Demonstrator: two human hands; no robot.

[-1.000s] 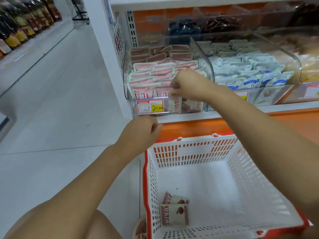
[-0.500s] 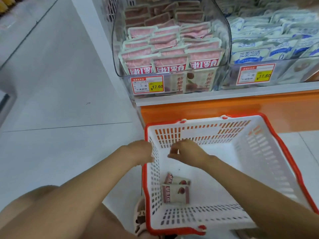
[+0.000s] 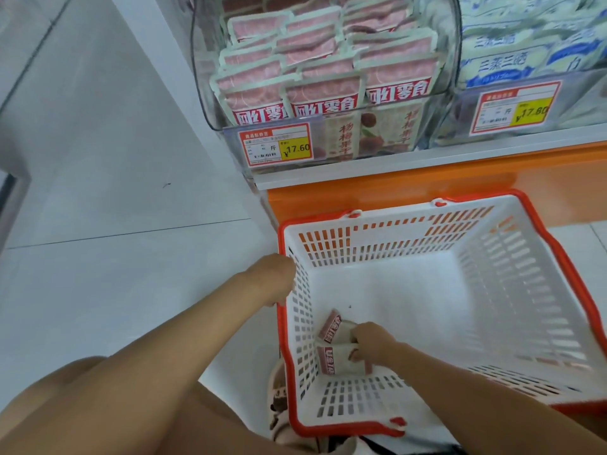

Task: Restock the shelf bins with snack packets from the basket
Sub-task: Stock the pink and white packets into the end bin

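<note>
right hand (image 3: 371,344) low in the near left corner of the basket (image 3: 394,224), fingers curled onto two snack packets (image 3: 343,367), pinching the nearer one at its inner end and touching the other. left hand (image 3: 272,279) at centre left of the frame, closed round the basket's red rim as if steadying it.

nothing else showing on the white basket floor, so judged close to the finish: only these two left to lift.

lower packet (image 3: 331,362) lying flat, long axis about left to right across the frame, red printed band toward the basket's left wall. upper packet (image 3: 331,328) tilted, band end toward upper left, long axis slanting down to the right under the fingers.

at top centre of the frame, clear shelf bin (image 3: 205,93) packed with rows of the same pink packets (image 3: 323,93), standing and leaning back, red band at the front bottom edge. little room showing; cannot tell where a gap remains. probably calls for turning both upright, band down, to match.

blue-and-white packets (image 3: 512,57) in the neighbouring bin at upper right.
</note>
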